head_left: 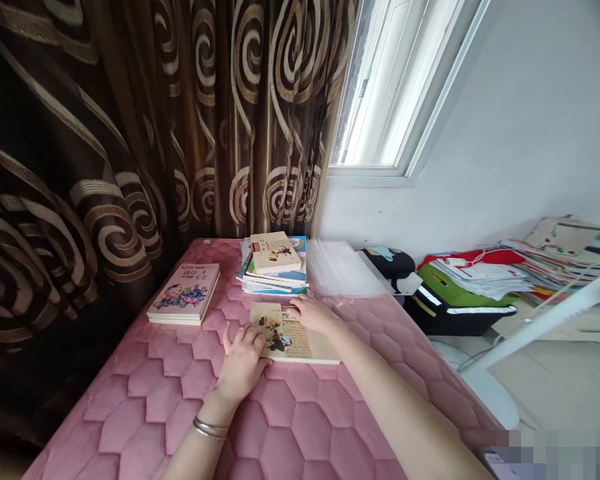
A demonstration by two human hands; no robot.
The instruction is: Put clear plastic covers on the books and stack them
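Note:
A beige book [300, 343] with a small painted scene and dark characters on its cover lies flat on the pink quilted surface. My left hand [243, 357] grips its left side, fingers over the cover and thumb at the near edge. Across the upper part of the same book reaches my right hand [313, 313], its bent fingers on the cover near the far edge; part of the title is hidden beneath them. Just beyond stands a stack of books [273, 280], topped by a smaller beige book [275, 252]. To the left lies a pair of stacked pink-covered books [185, 293].
Clear plastic sheets or sleeves [343, 267] lie right of the stack. Brown patterned curtains [250, 120] hang behind. Beyond the right edge are a green and black bag [460, 300], piled papers [495, 277] and a white slanted pole [545, 317].

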